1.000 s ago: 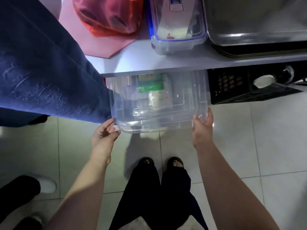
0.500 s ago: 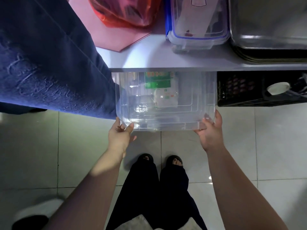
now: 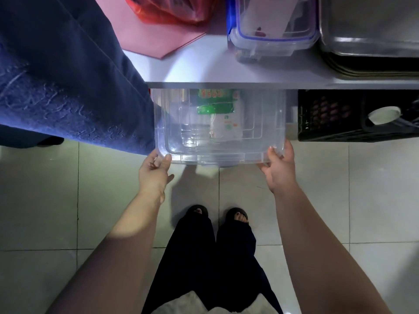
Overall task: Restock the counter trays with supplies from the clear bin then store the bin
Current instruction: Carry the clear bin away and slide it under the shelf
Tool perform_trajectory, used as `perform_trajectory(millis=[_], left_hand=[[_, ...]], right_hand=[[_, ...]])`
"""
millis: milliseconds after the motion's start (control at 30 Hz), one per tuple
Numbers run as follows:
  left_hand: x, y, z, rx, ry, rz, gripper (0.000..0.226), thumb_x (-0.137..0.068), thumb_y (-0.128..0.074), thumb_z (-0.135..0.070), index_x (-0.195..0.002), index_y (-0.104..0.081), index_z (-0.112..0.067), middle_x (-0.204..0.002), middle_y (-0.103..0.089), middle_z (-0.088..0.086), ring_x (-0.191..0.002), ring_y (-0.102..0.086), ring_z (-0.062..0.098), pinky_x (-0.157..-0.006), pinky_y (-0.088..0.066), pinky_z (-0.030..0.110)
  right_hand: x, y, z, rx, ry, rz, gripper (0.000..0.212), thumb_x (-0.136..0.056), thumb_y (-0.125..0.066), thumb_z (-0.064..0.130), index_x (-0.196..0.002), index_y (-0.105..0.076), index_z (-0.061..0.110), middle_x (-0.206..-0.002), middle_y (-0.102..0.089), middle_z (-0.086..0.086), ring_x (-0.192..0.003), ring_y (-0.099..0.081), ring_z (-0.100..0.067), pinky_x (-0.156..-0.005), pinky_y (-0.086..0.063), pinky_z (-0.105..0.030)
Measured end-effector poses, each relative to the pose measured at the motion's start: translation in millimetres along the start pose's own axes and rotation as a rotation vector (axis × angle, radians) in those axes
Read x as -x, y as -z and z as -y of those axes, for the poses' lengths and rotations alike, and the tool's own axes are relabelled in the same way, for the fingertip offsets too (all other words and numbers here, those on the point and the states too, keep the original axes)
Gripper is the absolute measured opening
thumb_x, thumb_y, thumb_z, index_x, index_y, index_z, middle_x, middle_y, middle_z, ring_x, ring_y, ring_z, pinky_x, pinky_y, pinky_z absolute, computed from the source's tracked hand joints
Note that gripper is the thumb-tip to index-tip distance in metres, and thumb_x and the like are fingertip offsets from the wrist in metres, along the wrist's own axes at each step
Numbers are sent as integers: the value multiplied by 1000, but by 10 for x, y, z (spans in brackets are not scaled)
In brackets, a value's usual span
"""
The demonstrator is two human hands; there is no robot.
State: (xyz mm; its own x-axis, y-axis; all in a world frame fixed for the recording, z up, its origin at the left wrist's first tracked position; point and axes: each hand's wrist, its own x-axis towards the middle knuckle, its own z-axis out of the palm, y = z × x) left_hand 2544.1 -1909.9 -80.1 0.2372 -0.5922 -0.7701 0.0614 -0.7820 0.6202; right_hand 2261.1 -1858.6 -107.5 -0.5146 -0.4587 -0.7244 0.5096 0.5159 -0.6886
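both hands [image 3: 154, 172] [image 3: 278, 168] grip clear bin [image 3: 218, 129], half under counter [image 3: 226, 72].

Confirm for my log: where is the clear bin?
Head view, centre: the clear bin is partly under the counter, between a blue trouser leg and the black crate.

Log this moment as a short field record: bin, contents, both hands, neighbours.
bin: clear bin, far part under the counter
contents: green-and-white packet; the rest is hard to read
hands: left hand holds the near left corner; right hand grips the near right corner, thumb on the rim
right of bin: black crate
left of bin: another person's denim leg
on counter: lidded clear container, red bag
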Motion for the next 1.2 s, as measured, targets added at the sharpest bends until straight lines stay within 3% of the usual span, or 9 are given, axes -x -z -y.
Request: perform_trajectory(millis=[200, 300, 400, 500, 600, 700, 833, 1000, 1200], left_hand=[[-234, 88, -51, 19, 18, -5, 31, -88, -68, -20, -117, -61, -11, -104, -61, 6, -98, -60, 15, -89, -53, 38], [-263, 75, -55, -23, -39, -30, 30, -86, -70, -27, -111, -62, -13, -88, -59, 1, -84, -58, 12, -90, -53, 40], [-154, 77, 2, -146, -177, -106, 42, -80, -76, -33, -114, -59, -15, -84, -59, -4, -76, -56, 9, -94, -48, 42], [87, 57, 130, -431, -558, -228, 56, -72, -81, -36, -118, -56, -18, -102, -58, -9, -96, -54, 13, -92, -47, 40], [221, -98, 233, -755, -1008, -66, 56, -72, -81, -33, -120, -57, -17, -120, -57, -1, -114, -50, 25, -101, -37, 39], [116, -400, 261, -1180, -1186, 114, 76, -73, -78, -32, -140, -43, -16, -149, -37, 13, -137, -30, 37, -113, -23, 49], [-178, -656, 336, -1694, -1221, 23, 89, -87, -62, -38, -152, -4, -22, -160, -3, 12, -145, -5, 38, -115, -6, 59], [-315, -763, 428, -1610, -1389, -172, 66, -78, -69, -30, -140, -47, -20, -146, -43, 15, -125, -49, 36, -98, -38, 60], [-336, -722, 399, -1395, -1559, -241, 43, -70, -73, -10, -112, -68, -15, -125, -52, 15, -103, -42, 29, -86, -47, 49]], right_hand=[[-69, 112, -4, -32, -35, -12, 42, -88, -67, 21, -126, -52, 11, -121, -59, -14, -102, -63, -26, -74, -58, -35], [-94, 34, 12, 166, 43, -95, 52, -87, -68, 30, -127, -49, 5, -109, -58, -10, -82, -65, -17, -75, -58, -33], [-32, -27, 26, 426, 205, -195, 65, -84, -69, 37, -139, -40, 17, -127, -53, -3, -111, -56, -18, -95, -48, -35], [162, -30, -24, 707, 683, -199, 67, -81, -71, 38, -137, -42, 17, -138, -46, -7, -128, -40, -22, -107, -35, -37], [311, -142, -143, 1096, 1072, 71, 75, -77, -72, 44, -139, -40, 16, -144, -41, -10, -137, -29, -29, -115, -21, -41], [283, -343, -335, 1520, 1161, 291, 97, -70, -76, 45, -148, -25, 18, -155, -26, -10, -144, -13, -35, -118, -3, -49], [79, -422, -586, 1889, 1281, 65, 104, -70, -72, 33, -150, -7, 20, -157, -8, -9, -143, -13, -36, -116, -9, -51], [-123, -453, -569, 1583, 1574, -171, 69, -74, -62, 11, -136, -35, 24, -130, -32, -9, -122, -35, -31, -105, -38, -48], [-78, -315, -427, 1379, 1547, 139, 60, -72, -69, 13, -130, -55, 11, -121, -36, -10, -116, -37, -31, -104, -36, -49]])
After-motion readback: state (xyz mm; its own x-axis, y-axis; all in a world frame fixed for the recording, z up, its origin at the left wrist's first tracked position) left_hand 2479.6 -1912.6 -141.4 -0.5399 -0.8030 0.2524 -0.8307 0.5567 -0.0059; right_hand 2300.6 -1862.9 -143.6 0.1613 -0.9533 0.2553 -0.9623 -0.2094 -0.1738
